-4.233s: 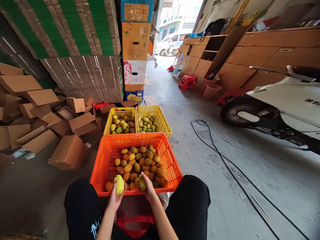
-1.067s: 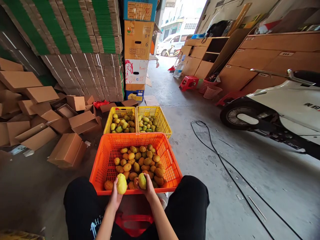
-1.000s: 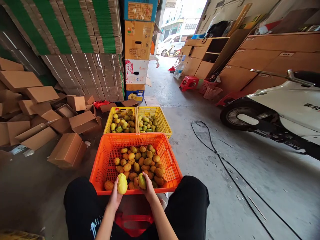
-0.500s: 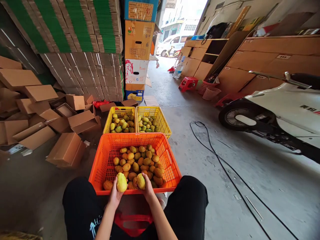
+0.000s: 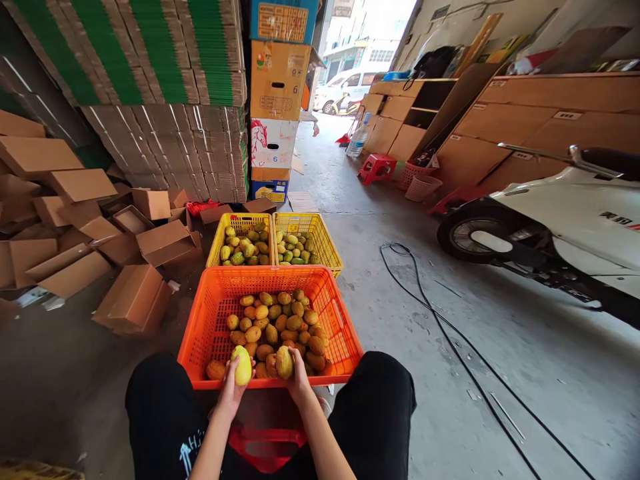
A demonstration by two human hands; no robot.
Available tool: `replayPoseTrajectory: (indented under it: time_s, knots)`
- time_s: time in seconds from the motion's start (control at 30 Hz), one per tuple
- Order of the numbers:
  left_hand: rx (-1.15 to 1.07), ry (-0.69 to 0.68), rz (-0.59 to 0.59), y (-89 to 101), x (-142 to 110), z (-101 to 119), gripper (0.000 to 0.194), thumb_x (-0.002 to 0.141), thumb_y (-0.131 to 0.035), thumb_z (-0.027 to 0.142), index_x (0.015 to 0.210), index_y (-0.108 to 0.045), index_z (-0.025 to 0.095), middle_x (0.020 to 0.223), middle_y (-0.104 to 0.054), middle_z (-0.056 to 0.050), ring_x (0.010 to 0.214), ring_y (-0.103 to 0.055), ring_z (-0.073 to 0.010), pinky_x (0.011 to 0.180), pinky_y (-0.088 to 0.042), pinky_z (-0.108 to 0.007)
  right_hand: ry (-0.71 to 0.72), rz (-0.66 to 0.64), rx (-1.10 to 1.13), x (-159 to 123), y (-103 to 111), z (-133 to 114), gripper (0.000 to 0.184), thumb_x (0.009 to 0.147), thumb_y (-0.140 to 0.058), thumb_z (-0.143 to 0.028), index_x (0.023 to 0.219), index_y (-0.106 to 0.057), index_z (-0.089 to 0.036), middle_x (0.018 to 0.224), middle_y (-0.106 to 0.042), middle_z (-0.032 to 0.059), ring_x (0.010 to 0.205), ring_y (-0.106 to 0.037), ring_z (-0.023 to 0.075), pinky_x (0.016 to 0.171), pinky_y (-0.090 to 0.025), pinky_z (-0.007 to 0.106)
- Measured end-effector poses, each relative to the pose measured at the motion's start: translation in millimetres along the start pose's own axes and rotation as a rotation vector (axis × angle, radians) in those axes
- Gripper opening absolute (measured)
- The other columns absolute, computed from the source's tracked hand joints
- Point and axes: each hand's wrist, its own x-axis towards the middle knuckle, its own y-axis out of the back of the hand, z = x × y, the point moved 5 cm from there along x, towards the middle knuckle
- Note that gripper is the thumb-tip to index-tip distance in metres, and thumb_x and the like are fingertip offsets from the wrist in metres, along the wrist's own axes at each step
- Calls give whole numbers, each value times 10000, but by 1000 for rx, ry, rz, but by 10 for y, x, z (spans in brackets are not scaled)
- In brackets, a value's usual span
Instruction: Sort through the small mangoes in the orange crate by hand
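My left hand [image 5: 231, 387] is closed around a smooth, pale-yellow oval fruit [image 5: 243, 366], which it holds over the near rim of the orange crate [image 5: 193, 353]. A browner yellow oval fruit [image 5: 285, 363] with rough patches is gripped by my right hand [image 5: 298, 381], a short way to the right. Both fruits are held apart, just above that rim. Inside the crate lie several orange-brown and greenish fruits [image 5: 293, 323] of similar shape, mostly toward the middle and right. The exact kind of fruit cannot be told.
Beyond the orange crate stand two yellow crates [image 5: 334, 257] of greener fruit. Loose cardboard boxes [image 5: 133, 300] lie at left, before stacked flattened cartons [image 5: 165, 147]. A black cable [image 5: 425, 300] runs over the floor at right, near a white scooter [image 5: 565, 207]. My knees flank the crate.
Both hands stay in nearly the same place, still holding fruit. The fruits have turned in the fingers; the right one now shows a browner side instead of its greener one.
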Motion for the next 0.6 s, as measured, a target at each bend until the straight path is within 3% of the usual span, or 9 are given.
replayPoseTrajectory:
  time_s: [0.13,0.33,0.47,0.6]
  knots:
    - [-106,18,-40,-70,-74,62,362,1010,-494,309,1319,-639,190,1006,-771,-96,1004,-753,-219,933,-604,-374,25,11,-25,-66,-12,-24,457,571,-876,-498,825,-629,-210,699,-673,14,690,-685,226,588,-530,310]
    - [-73,30,-17,-30,-35,32,386,1030,-478,322,1384,-591,217,1085,-768,-82,918,-759,-181,915,-611,-345,58,4,-96,-89,-45,-32,513,485,-919,-472,833,-684,-176,686,-644,2,618,-619,181,547,-494,291]
    - [-13,81,-84,33,55,-20,474,1029,-474,408,1391,-578,121,1027,-769,-149,928,-765,-230,854,-627,-343,40,-25,-78,-61,-29,0,405,567,-848,-494,767,-664,-195,664,-652,15,655,-648,210,568,-520,301]
    - [-38,102,-159,52,79,-11,470,1030,-477,375,1452,-527,172,1106,-757,-151,992,-756,-243,864,-624,-366,-44,-59,-17,-8,-3,48,355,692,-696,-542,775,-655,-200,706,-705,69,747,-708,263,605,-550,322]
